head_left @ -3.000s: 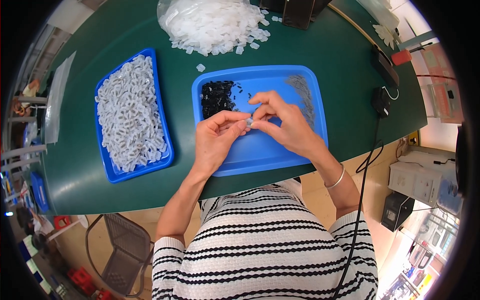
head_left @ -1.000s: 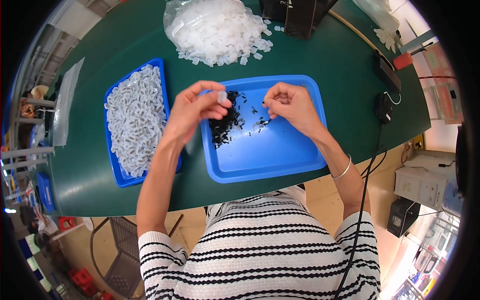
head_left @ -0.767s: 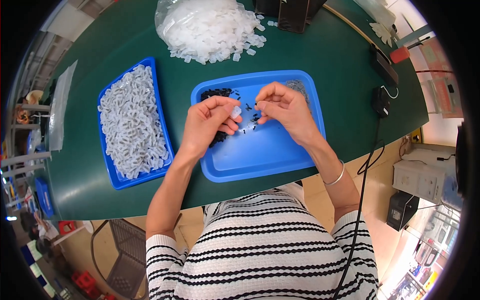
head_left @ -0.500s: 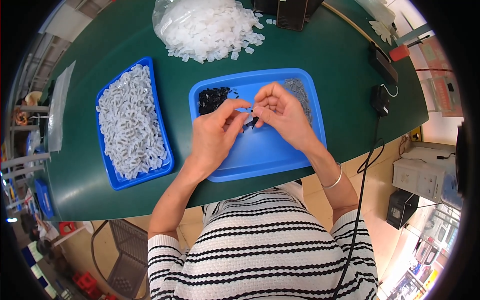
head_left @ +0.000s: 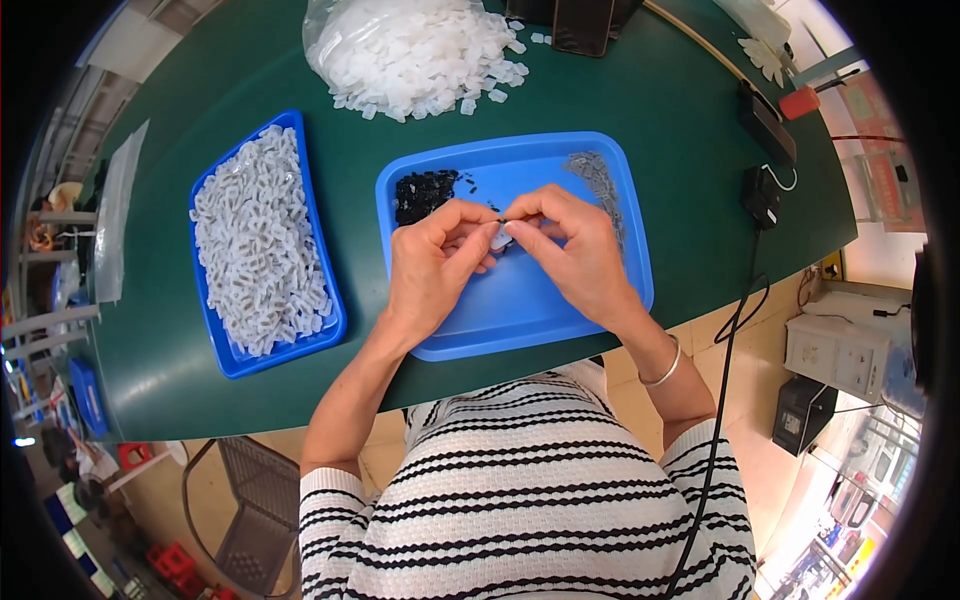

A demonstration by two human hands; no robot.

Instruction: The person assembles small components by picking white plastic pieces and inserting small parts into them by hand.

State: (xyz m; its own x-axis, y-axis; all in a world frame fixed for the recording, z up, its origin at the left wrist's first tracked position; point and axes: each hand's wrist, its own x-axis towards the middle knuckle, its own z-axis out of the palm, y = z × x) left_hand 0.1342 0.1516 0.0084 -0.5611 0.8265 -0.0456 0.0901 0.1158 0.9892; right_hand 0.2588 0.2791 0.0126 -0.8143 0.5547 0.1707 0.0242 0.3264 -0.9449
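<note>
My left hand (head_left: pixel 428 265) pinches a small translucent white plastic piece (head_left: pixel 502 239) between thumb and fingers. Facing it, my right hand (head_left: pixel 585 258) is closed in a pinch at the top of the same piece, on a tiny black part (head_left: pixel 502 221). The fingertips of both hands meet there and partly hide both parts. Both hands are over a light blue tray (head_left: pixel 520 345). Black small parts (head_left: pixel 425 196) are heaped in its far left corner, beside my left hand. Grey small parts (head_left: pixel 597 185) lie along its right side, beyond my right hand.
A darker blue tray (head_left: pixel 338 325) on the left is full of whitish pieces with grey inserts (head_left: pixel 262 240). A plastic bag (head_left: pixel 325 45) spills white pieces (head_left: pixel 430 60) at the back of the green table (head_left: pixel 690 180). A black cable (head_left: pixel 722 400) hangs at the right.
My right hand has come down and closed its fingertips against the white piece, meeting my left fingertips. My left hand has barely moved.
</note>
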